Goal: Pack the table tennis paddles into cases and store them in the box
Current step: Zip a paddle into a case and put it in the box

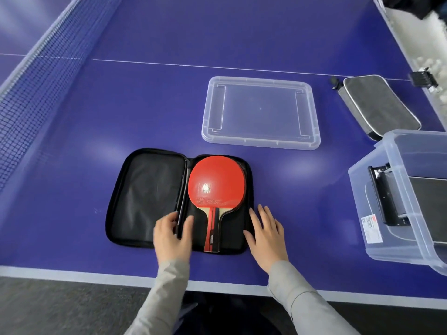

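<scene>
A black zip case lies spread open on the blue table near the front edge. A red-faced paddle lies in its right half, handle toward me. My left hand rests on the case's centre spine beside the handle, fingers relaxed. At the case's right edge my right hand lies flat, fingers straight. The clear storage box stands at the right with a black case inside it. A second, grey closed case lies behind the box.
The box's clear lid lies upside down on the table behind the open case. The net runs along the left. A rack with white balls sits past the table's right edge.
</scene>
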The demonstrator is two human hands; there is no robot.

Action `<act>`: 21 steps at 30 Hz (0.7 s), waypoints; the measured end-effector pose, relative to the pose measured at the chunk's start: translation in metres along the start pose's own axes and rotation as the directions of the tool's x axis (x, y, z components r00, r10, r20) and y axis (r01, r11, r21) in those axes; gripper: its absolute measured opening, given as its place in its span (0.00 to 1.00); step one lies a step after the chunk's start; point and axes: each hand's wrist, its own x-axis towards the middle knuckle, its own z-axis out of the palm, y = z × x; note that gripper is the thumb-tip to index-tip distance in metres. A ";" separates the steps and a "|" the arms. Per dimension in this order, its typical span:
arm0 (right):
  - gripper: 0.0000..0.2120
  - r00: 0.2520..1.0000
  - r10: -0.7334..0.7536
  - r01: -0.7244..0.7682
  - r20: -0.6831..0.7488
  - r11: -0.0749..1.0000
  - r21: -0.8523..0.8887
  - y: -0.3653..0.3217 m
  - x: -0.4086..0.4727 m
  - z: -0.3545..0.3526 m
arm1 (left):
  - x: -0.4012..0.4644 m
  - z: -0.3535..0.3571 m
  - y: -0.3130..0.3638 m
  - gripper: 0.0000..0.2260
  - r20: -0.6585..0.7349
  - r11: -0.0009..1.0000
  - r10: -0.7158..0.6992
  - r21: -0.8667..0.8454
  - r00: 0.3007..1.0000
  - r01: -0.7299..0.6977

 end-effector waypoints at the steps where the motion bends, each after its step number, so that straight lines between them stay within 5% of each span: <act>1: 0.28 1.000 0.001 -0.001 0.002 1.000 -0.008 0.000 0.000 0.000 | 0.012 -0.012 -0.008 0.17 -0.068 0.999 0.012 0.044 0.998 -0.009; 6: 0.28 1.000 0.013 -0.013 0.010 1.000 -0.015 -0.001 0.000 0.000 | 0.069 -0.063 -0.044 0.24 -0.219 0.939 -0.197 0.239 0.956 0.249; 12: 0.28 0.999 0.037 -0.036 0.039 0.999 -0.016 -0.003 0.000 -0.003 | 0.098 -0.087 -0.073 0.24 -0.080 0.897 -0.337 0.276 0.938 0.346; 21: 0.27 0.994 0.092 -0.095 0.059 0.995 0.041 -0.013 -0.004 -0.012 | 0.092 -0.126 -0.064 0.14 0.025 0.931 -0.336 -0.145 0.942 0.336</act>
